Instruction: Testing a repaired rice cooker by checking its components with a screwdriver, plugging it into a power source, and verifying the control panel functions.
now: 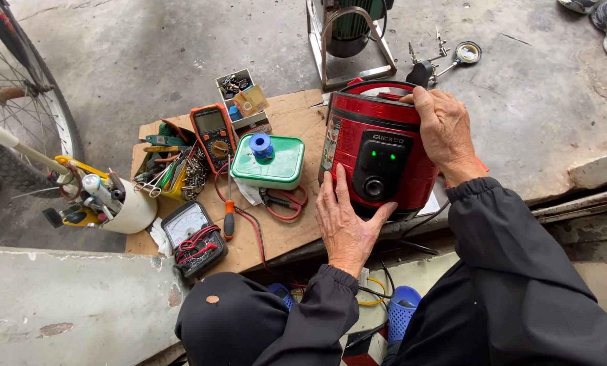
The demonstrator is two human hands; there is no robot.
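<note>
A rice cooker (379,150) stands at the right edge of a cardboard sheet (286,230). Left of it sits a lidded box (268,163) with a solder spool (260,144) on top. A digital multimeter (213,135) lies behind-left, an analogue meter (191,237) at the front-left corner.

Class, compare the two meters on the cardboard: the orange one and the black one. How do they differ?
The orange digital multimeter has a flat grey screen above a round dial; the black analogue meter has a white needle scale. The orange one lies bare, farther from the left hand; the black one has red leads coiled on it. Both lie face up.
</note>
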